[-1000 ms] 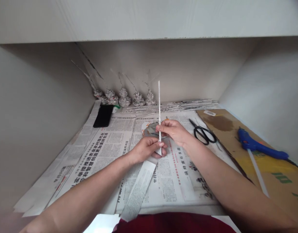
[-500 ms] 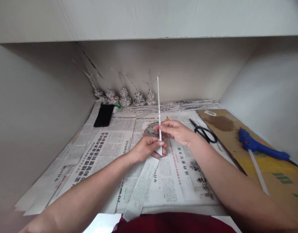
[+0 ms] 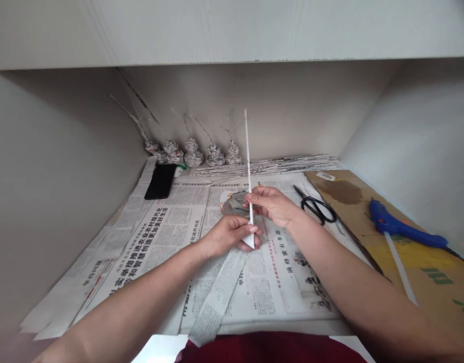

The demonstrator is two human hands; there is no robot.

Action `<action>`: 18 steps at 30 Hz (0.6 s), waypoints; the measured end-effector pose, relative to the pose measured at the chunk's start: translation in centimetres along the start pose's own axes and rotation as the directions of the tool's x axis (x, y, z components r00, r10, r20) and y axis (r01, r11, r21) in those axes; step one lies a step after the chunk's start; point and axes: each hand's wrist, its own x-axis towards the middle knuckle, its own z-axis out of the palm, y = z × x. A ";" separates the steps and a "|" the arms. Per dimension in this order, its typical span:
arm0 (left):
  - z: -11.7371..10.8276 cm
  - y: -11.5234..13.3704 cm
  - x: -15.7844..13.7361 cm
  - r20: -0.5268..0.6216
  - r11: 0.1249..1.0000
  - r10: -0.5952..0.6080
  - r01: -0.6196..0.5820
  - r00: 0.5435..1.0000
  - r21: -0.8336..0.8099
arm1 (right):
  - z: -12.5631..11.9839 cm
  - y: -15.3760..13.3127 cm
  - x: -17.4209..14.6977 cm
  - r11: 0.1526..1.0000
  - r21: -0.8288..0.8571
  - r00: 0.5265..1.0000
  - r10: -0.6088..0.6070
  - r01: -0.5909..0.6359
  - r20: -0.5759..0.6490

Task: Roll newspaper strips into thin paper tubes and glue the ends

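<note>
Upright between my hands stands a thin rolled newspaper tube (image 3: 248, 156), its lower end running into a flat newspaper strip (image 3: 216, 297) that trails down toward my lap. My left hand (image 3: 234, 233) pinches the tube's base where the strip wraps around it, thumb on top. Just above, the thumb and fingers of my right hand (image 3: 269, 204) close on the tube's shaft. Behind both hands, a grey crumpled-looking piece (image 3: 235, 202) lies on the newspaper sheets (image 3: 179, 222), partly hidden by my fingers.
Several woven paper gourd shapes (image 3: 194, 153) line the back wall, beside a pile of paper tubes (image 3: 277, 165). A black phone (image 3: 160, 181) lies at left. Black scissors (image 3: 315, 205) and a blue glue gun (image 3: 401, 227) on cardboard (image 3: 341, 184) are at right. A shelf edge (image 3: 232, 35) overhangs.
The tube's tip stands slightly higher, and my left hand sits slightly lower at its base. Both hands keep their grip; the view has shifted a little.
</note>
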 end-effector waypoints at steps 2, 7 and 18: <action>0.0 0.0 0.0 0.003 1.000 0.004 -0.004 1.000 0.008 | 0.0 0.0 -0.1 1.000 -0.017 0.999 0.018 -0.017 0.047; 0.0 -0.1 0.0 0.002 1.000 0.012 -0.012 1.000 0.008 | 0.0 -0.2 -0.1 0.994 -0.107 0.992 0.045 -0.033 0.115; -0.1 0.4 -0.2 0.011 1.000 0.016 -0.016 1.000 0.006 | 0.6 -0.2 -0.2 0.987 -0.159 0.999 -0.031 0.037 0.036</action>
